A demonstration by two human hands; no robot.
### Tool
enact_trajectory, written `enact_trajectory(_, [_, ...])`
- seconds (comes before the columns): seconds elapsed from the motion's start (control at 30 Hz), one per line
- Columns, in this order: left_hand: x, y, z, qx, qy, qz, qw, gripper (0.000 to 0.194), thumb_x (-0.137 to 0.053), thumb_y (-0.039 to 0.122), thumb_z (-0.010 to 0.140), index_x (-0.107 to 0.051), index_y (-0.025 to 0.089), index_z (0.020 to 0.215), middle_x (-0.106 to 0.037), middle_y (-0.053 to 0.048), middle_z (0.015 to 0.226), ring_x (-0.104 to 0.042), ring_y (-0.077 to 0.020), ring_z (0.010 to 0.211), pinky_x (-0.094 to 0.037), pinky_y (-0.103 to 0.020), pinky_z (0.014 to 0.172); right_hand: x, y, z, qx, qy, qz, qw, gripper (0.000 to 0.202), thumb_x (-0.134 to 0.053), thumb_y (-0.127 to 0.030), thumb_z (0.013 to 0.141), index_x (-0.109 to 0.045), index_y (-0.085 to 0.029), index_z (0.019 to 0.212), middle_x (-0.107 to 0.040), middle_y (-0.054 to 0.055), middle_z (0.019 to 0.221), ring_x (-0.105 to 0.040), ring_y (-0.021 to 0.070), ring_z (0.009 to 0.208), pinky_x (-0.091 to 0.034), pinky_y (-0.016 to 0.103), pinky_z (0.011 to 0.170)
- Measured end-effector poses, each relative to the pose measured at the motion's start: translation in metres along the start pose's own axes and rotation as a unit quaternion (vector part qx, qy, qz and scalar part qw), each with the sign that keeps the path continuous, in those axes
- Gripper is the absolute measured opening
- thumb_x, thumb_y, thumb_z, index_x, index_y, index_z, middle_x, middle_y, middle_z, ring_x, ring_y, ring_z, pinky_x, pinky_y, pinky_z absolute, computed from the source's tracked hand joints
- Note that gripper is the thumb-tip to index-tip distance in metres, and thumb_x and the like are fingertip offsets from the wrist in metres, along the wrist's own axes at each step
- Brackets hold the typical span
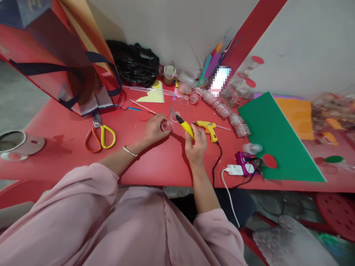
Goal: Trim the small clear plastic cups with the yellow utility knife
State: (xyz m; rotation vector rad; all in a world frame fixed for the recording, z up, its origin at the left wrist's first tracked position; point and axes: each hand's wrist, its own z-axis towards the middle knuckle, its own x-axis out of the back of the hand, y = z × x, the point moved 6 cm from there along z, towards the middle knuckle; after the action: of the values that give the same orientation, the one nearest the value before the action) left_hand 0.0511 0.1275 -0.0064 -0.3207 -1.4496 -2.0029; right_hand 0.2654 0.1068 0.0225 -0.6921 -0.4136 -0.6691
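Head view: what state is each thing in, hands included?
Left hand: holding the small clear cup.
Right hand: gripping the yellow utility knife.
Knife blade: extended.
Scissors: lying flat, handles spread.
Yellow glue gun: lying on its side, cord attached.
White adapter: cable plugged in.
Black plastic bag: crumpled.
Green sheet: lying flat.
Nested clear cups: lying sideways.

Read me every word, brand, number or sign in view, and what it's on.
No text is legible.
Yellow glue gun: label too small to read.
White charger: tiny print, unreadable.
Purple box: round sticker, too blurred.
Dark blue item, top left: gold marks, too blurred.
Bright screen: pixelated.
Yellow cutter in right hand: none discernible.
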Motion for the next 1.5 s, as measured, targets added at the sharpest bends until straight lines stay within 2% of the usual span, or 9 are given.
enact_trajectory(0.1, [0.006, -0.002, -0.016, 0.053, -0.016, -0.184, 0.981, 0.041, -0.083, 0.028, 0.069, -0.063, 0.019, 0.103, -0.069, -0.007, 0.099, -0.065, -0.0184, 0.086, -0.051, -0.033, 0.080, 0.003, 0.001, 0.000, -0.020, -0.020, 0.024, 0.999, 0.042, -0.051, -0.045, 0.103, -0.063, -0.024, 0.138, -0.070, 0.013, 0.115, -0.066, 0.0251, 0.108, -0.056, 0.046, 0.098])
enact_trajectory(0.23, [0.014, -0.013, -0.030, 0.131, -0.035, -0.361, 0.923, 0.040, -0.086, 0.024, 0.067, -0.062, 0.020, 0.099, -0.070, -0.003, 0.093, -0.067, -0.0149, 0.079, -0.052, -0.028, 0.072, 0.002, -0.007, -0.003, 0.001, -0.058, 0.066, 0.996, 0.040, -0.059, -0.042, 0.099, -0.067, -0.026, 0.135, -0.071, 0.011, 0.112, -0.067, 0.0239, 0.103, -0.057, 0.043, 0.094])
enact_trajectory(0.4, [0.022, -0.017, -0.027, 0.178, -0.043, -0.466, 0.865, 0.039, -0.086, 0.027, 0.074, -0.067, 0.019, 0.108, -0.072, -0.003, 0.086, -0.065, -0.0112, 0.064, -0.051, -0.022, 0.056, 0.000, -0.010, -0.003, 0.022, -0.078, 0.041, 0.996, 0.038, -0.063, -0.040, 0.097, -0.069, -0.027, 0.132, -0.071, 0.010, 0.107, -0.069, 0.0222, 0.096, -0.058, 0.040, 0.088])
enact_trajectory(0.5, [0.022, -0.015, -0.027, 0.218, -0.051, -0.519, 0.825, 0.044, -0.088, 0.027, 0.072, -0.068, 0.018, 0.110, -0.073, -0.004, 0.088, -0.070, -0.0152, 0.070, -0.058, -0.024, 0.057, 0.000, -0.011, 0.000, 0.041, -0.067, 0.047, 0.996, 0.038, -0.064, -0.036, 0.097, -0.069, -0.026, 0.133, -0.073, 0.009, 0.107, -0.069, 0.0212, 0.095, -0.058, 0.038, 0.087])
enact_trajectory(0.67, [0.018, -0.010, -0.032, 0.267, -0.076, -0.568, 0.775, 0.048, -0.089, 0.024, 0.070, -0.066, 0.020, 0.112, -0.074, -0.004, 0.093, -0.074, -0.0203, 0.074, -0.065, -0.032, 0.056, 0.000, -0.015, 0.003, 0.069, -0.067, 0.056, 0.994, 0.042, -0.068, -0.029, 0.096, -0.065, -0.027, 0.138, -0.075, 0.008, 0.110, -0.069, 0.0208, 0.096, -0.056, 0.037, 0.088])
enact_trajectory(0.97, [0.016, -0.007, -0.031, 0.259, -0.073, -0.597, 0.755, 0.048, -0.088, 0.023, 0.072, -0.066, 0.017, 0.114, -0.073, -0.005, 0.093, -0.072, -0.0173, 0.072, -0.059, -0.022, 0.050, -0.002, -0.014, 0.003, 0.059, -0.084, 0.070, 0.992, 0.044, -0.068, -0.029, 0.096, -0.065, -0.029, 0.139, -0.075, 0.007, 0.109, -0.068, 0.0210, 0.095, -0.056, 0.038, 0.088])
enact_trajectory(1.17, [0.012, -0.001, -0.036, 0.296, -0.114, -0.625, 0.713, 0.042, -0.079, 0.034, 0.082, -0.066, 0.014, 0.118, -0.067, -0.004, 0.081, -0.070, -0.0175, 0.074, -0.055, -0.021, 0.053, -0.005, -0.010, 0.000, 0.053, -0.100, 0.086, 0.990, 0.046, -0.067, -0.029, 0.097, -0.062, -0.032, 0.143, -0.074, 0.007, 0.113, -0.068, 0.0209, 0.098, -0.056, 0.039, 0.090])
enact_trajectory(1.33, [0.010, 0.002, -0.039, 0.337, -0.095, -0.662, 0.663, 0.039, -0.074, 0.031, 0.083, -0.067, 0.013, 0.117, -0.063, -0.003, 0.074, -0.068, -0.0176, 0.070, -0.054, -0.023, 0.056, -0.008, -0.010, -0.002, 0.055, -0.112, 0.099, 0.987, 0.049, -0.067, -0.027, 0.097, -0.060, -0.034, 0.145, -0.072, 0.006, 0.111, -0.066, 0.0208, 0.099, -0.055, 0.039, 0.091])
enact_trajectory(1.5, [0.009, 0.003, -0.042, 0.363, -0.084, -0.665, 0.647, 0.034, -0.064, 0.033, 0.089, -0.069, 0.010, 0.114, -0.059, -0.001, 0.067, -0.062, -0.0166, 0.059, -0.052, -0.026, 0.055, -0.009, -0.010, -0.003, 0.060, -0.109, 0.101, 0.987, 0.048, -0.067, -0.027, 0.097, -0.061, -0.035, 0.144, -0.071, 0.005, 0.108, -0.066, 0.0204, 0.099, -0.054, 0.039, 0.089])
